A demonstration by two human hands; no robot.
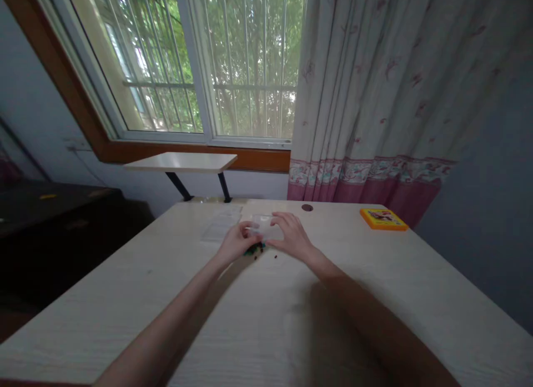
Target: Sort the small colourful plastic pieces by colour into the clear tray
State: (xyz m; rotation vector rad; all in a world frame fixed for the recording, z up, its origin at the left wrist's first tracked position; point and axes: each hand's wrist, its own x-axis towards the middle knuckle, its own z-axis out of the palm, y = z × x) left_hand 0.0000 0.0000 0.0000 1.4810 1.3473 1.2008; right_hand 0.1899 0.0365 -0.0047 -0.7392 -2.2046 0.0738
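Both my hands meet near the far middle of a pale wooden table point(125, 309). My left hand point(236, 244) and my right hand point(290, 236) each grip a side of a small clear plastic box point(263, 225), held just above the tabletop. Under the box lie small dark and green bits point(255, 250), and one tiny dark bit point(275, 257) lies apart beside my right wrist. What the box holds is too small to tell.
A clear flat sheet or lid point(221, 226) lies left of the box. A yellow flat box point(383, 219) sits at the table's far right corner. A round dark hole point(307, 207) marks the far edge. Behind are a small shelf point(183, 161), window and curtain point(375, 98).
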